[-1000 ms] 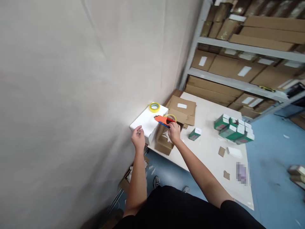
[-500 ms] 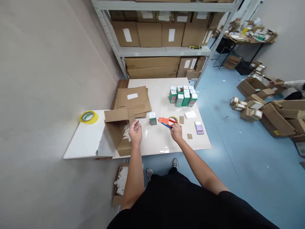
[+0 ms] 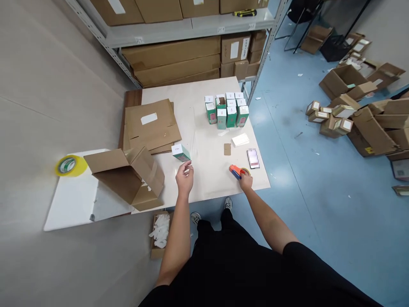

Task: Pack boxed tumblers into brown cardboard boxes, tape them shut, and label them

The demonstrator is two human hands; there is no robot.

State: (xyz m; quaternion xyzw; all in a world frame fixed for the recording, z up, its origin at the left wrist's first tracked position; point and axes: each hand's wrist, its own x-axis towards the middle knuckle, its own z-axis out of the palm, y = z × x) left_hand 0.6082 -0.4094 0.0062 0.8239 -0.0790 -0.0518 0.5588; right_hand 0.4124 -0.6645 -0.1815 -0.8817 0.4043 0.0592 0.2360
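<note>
My right hand (image 3: pixel 246 181) grips an orange-and-blue tape dispenser (image 3: pixel 236 171) low over the table's front right, with a yellow tape roll partly hidden behind the fingers. My left hand (image 3: pixel 184 179) is loosely curled, thumb and fingers apart, with nothing visible in it. Just beyond its fingertips is a small white-and-green box (image 3: pixel 181 152); whether they touch I cannot tell. To the left stands an open cardboard carton (image 3: pixel 128 179), a little white material showing at its side. Several green-and-white boxes (image 3: pixel 231 116) are grouped at the table's back right.
Flattened cardboard (image 3: pixel 153 132) lies at the back left. A yellow tape roll (image 3: pixel 69 165) rests on the white side surface. A cardboard piece (image 3: pixel 227 149), a white stack (image 3: pixel 240 139) and a purple-white item (image 3: pixel 253 158) lie right. Shelving (image 3: pixel 191 30) stands behind; cartons (image 3: pixel 377 132) crowd the floor.
My right hand has brought the dispenser lower and nearer the table's front right edge. My left hand is now close to the small box. The view has shifted downward and turned.
</note>
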